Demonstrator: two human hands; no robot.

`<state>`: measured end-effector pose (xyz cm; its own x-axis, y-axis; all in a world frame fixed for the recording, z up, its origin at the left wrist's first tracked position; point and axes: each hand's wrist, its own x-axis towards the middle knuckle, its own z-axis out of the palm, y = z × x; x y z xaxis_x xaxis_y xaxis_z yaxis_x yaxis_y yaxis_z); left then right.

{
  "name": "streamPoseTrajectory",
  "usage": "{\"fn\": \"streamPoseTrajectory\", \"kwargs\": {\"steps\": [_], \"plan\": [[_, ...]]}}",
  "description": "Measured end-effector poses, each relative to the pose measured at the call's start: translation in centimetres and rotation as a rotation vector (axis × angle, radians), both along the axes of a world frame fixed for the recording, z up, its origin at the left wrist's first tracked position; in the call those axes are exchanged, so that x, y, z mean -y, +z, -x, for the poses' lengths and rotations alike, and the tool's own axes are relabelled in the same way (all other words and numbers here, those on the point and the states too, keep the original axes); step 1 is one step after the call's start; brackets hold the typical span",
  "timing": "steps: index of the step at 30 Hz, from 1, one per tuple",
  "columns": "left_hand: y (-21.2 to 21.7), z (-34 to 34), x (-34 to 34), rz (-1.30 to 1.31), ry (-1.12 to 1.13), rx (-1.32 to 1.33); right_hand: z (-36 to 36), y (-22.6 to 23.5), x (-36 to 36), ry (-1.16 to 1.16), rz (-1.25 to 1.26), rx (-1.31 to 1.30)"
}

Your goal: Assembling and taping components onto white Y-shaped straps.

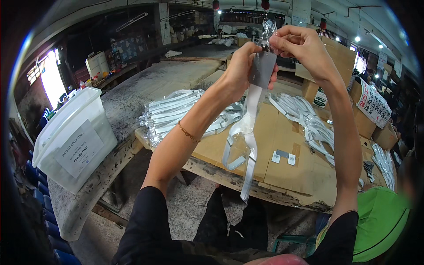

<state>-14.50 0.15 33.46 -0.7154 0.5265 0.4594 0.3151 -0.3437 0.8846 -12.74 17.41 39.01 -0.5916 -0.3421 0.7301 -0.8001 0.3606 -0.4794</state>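
A white belt in a clear plastic sleeve hangs in the air above the cardboard-covered table, held up near head height. Its top carries a grey card tag, and its tail dangles down past the table's near edge toward the person's lap. The left hand is closed around the tag and the upper sleeve, thumb in front. The right hand pinches the crinkled open mouth of the sleeve just above the tag, fingertips pressed together on the plastic.

The step in hand looks like closing or straightening the top of the sleeve over the tag; the next move seems to call for a steady left grip while the right fingers work the plastic flat.

On the table, left of the belt, lies a pile of bagged white belts; right of it, a second spread of bagged belts. Two small grey and white cards lie just below-right of the hanging belt. The bare cardboard between the piles gives room to lay it down. Far left of the table stands a clear plastic bin, well apart.
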Motion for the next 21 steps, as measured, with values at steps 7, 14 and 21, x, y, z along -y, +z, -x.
{"fn": "streamPoseTrajectory", "kwargs": {"steps": [7,14,21], "plan": [[0.2,-0.5,0.0,-0.088,-0.047,0.182,0.3,-0.1,-0.5,0.013,-0.126,-0.008],[-0.5,0.3,-0.1,-0.001,0.091,0.123,-0.4,-1.1,1.8,-0.185,-0.037,-0.168],[-0.8,-1.1,0.2,0.027,0.105,0.084,0.6,-0.5,1.1,-0.149,0.079,-0.085]]}}
